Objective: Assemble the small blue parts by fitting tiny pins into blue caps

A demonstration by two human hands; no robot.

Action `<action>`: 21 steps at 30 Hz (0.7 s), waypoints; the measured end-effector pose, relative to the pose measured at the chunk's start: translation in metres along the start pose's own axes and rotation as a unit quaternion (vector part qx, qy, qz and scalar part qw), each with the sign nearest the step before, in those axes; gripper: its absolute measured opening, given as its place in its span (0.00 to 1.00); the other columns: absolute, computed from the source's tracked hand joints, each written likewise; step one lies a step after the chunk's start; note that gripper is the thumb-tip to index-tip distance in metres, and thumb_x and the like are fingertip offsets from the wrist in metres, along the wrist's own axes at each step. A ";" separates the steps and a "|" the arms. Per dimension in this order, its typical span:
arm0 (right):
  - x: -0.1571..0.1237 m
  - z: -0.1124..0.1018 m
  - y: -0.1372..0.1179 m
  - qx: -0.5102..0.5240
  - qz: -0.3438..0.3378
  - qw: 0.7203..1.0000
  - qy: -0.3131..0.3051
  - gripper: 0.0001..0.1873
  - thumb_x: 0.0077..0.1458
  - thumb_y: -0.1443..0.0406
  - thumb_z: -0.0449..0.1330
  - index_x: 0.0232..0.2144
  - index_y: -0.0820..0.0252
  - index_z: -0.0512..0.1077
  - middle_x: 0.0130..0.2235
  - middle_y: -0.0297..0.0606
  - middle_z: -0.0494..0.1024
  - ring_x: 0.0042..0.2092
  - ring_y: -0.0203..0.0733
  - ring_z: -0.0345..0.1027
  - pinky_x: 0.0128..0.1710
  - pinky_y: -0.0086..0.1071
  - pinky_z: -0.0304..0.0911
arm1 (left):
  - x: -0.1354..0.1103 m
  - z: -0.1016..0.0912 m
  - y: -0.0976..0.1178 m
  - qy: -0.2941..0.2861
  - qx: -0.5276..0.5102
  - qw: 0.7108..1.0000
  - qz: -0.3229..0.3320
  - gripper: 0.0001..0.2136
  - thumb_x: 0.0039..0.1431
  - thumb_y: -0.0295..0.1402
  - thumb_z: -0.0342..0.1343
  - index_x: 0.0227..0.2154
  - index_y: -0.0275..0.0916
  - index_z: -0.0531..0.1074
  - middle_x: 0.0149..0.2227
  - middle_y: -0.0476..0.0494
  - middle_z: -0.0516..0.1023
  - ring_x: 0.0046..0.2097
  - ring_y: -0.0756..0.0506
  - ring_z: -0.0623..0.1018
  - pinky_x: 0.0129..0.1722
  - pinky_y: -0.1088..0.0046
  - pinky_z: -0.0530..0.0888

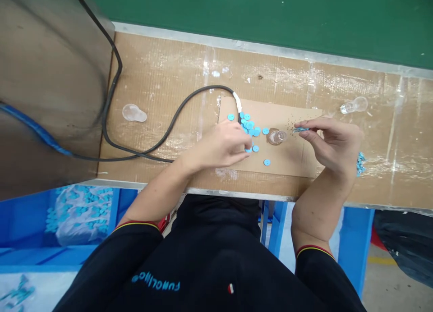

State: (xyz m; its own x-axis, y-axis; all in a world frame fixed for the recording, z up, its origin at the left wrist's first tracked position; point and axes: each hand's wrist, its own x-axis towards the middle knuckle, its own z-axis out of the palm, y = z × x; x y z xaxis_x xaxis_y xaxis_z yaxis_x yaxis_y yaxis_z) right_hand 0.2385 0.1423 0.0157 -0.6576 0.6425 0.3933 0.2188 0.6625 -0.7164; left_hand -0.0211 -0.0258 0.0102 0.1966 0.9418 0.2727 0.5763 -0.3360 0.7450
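My left hand [230, 143] is closed, its fingertips pinched at a round blue button-like disc [248, 149] at the edge of a loose group of several such blue discs [250, 126]. On the right, my right hand [333, 143] pinches a small, thin blue piece [300, 129] between thumb and fingers, above a cardboard sheet [301, 161]. Between the hands, a clear plastic piece [278, 136] sits on the sheet. Tiny dark specks [291, 121] dot the cardboard beside the right fingertips.
A black cable [179, 113] with a white end section [237, 102] runs to the discs, partly behind my left hand. Clear plastic pieces lie left [134, 113] and right [355, 105]. A small blue pile [361, 163] is by my right wrist. Blue bins [117, 213] stand below the table edge.
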 end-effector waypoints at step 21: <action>0.003 -0.001 -0.013 -0.041 -0.056 0.996 -0.053 0.10 0.59 0.68 0.71 0.40 0.43 0.83 0.35 0.29 0.85 0.32 0.41 0.76 0.32 0.39 0.70 | -0.002 0.013 -0.013 -0.085 0.173 0.980 0.048 0.06 0.64 0.34 0.58 0.37 0.43 0.80 0.36 0.45 0.78 0.42 0.42 0.73 0.49 0.59 0.66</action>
State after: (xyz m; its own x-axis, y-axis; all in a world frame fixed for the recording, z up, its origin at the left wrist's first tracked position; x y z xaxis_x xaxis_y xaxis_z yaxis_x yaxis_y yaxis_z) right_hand 0.2348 0.1363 0.0268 -0.7530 0.5208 0.4021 0.1946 0.7600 -0.6201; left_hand -0.0186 -0.0228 -0.0080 0.3760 0.9038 0.2044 0.7774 -0.4278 0.4612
